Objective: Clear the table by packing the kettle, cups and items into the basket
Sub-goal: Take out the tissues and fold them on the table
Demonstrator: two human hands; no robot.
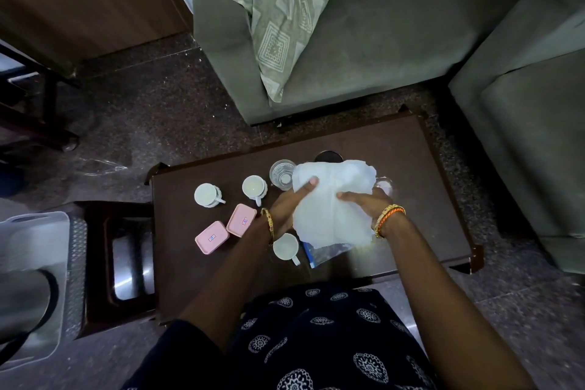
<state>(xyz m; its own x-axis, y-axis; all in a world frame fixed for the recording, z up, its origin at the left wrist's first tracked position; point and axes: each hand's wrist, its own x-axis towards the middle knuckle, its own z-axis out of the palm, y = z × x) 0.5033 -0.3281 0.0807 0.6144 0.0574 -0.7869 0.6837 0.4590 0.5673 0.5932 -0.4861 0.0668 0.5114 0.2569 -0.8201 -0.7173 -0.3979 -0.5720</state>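
Observation:
Both hands hold a white cloth (332,199) above the dark brown table (427,199). My left hand (294,199) grips its left side and my right hand (367,203) grips its right side. Three white cups stand on the table: one at the left (207,195), one in the middle (254,187) and one near me (286,247). Two pink lidded boxes (211,237) (241,220) lie at the left. A clear glass (280,175) stands behind the cloth. The grey basket (34,231) sits at the far left with the metal kettle (22,304) inside it.
A plastic bag with a blue edge (319,255) lies under the cloth. A dark round object (327,156) peeks out behind the cloth. A dark stool (126,263) stands between basket and table. Grey sofas (380,25) with a patterned cushion (278,9) border the far and right sides.

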